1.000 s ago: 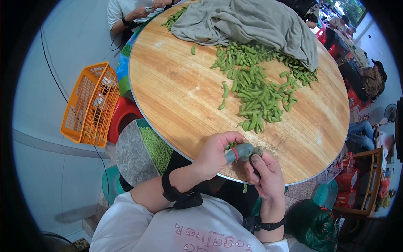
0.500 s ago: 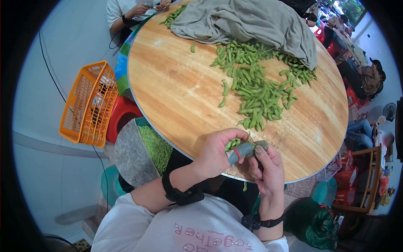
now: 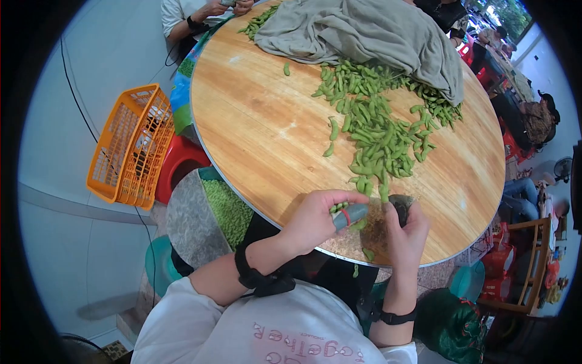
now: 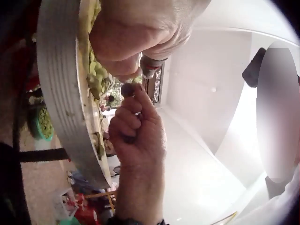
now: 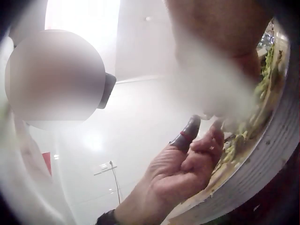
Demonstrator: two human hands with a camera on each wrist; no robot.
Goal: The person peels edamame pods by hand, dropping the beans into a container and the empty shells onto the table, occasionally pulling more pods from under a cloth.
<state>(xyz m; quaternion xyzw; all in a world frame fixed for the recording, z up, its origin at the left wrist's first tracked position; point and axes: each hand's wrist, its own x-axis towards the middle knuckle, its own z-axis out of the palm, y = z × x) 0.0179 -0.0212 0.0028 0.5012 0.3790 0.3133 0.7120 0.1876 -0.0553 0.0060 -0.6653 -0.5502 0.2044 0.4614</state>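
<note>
My left hand [image 3: 312, 224] is curled at the table's near edge, with several shelled green soybeans [image 3: 339, 207] cupped inside its fingers. A grey rubber cover [image 3: 351, 216] with a red band [image 5: 185, 136] sheathes its thumb. To its right, my right hand [image 3: 409, 233] pinches the near end of a green edamame pod [image 3: 384, 189] between thumb and forefinger, at the near end of the pod pile [image 3: 379, 142]. A dark cover [image 3: 402, 206] sits on a finger of this hand. A gap separates the two hands. One loose pod [image 3: 368, 253] lies between them near the edge.
A grey cloth [image 3: 364, 30] covers the far part of the pile on the round wooden table [image 3: 242, 109]. Left of the table are a container of shelled beans [image 3: 224, 206], a red stool [image 3: 182, 159] and an orange crate [image 3: 130, 145]. Another person's hands [image 3: 212, 9] show across the table.
Both hands were together at a pod by the left thumb cover. Since then the right hand has moved away to the right and pinches a pod by the pile. The left hand stays nearly in place.
</note>
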